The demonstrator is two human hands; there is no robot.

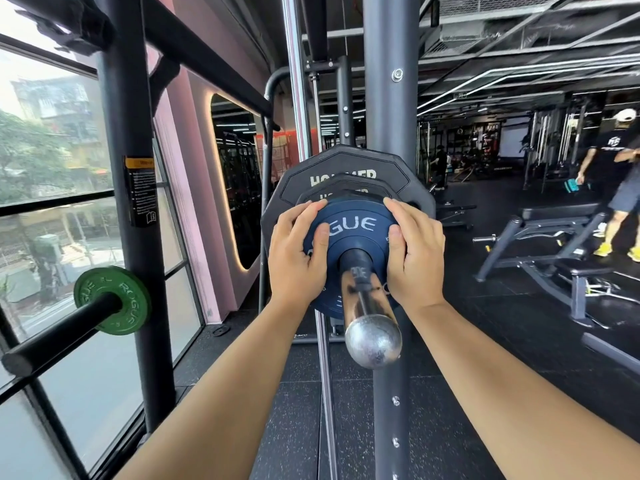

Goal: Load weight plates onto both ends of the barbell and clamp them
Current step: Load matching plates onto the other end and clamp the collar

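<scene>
Both hands are on a blue plate (356, 225) marked ROGUE, which sits on the chrome sleeve of the barbell (367, 306). The sleeve runs through the plate's centre hole and juts toward the camera, ending in a rounded cap.

The left hand (298, 251) grips the plate's left side. Its fingers (311, 207) curl over the upper left rim and reach behind the plate, while the thumb lies flat on the blue face just beside the hub. The right hand (414, 251) mirrors it on the right side: its fingers (398, 206) wrap over the upper right rim and the thumb presses on the face. So the plate sits between the two hands, pinched at its edge by each, with the sleeve passing between the two thumbs.

Directly behind the blue plate, on the same sleeve, are a smaller black plate (346, 194) and a large black plate (346, 161) with angled edges and white lettering that is partly hidden. Whether the blue plate touches the black one behind it cannot be told from here. No clamp shows on the bare sleeve in front of the blue plate.

To the left, a green plate (112, 299) hangs on a black peg (62, 327) fixed to a rack upright (138, 237), next to a window (52, 133). On the right stands a black bench (561, 216), and another person (616, 157) is farther back on the gym floor.
</scene>
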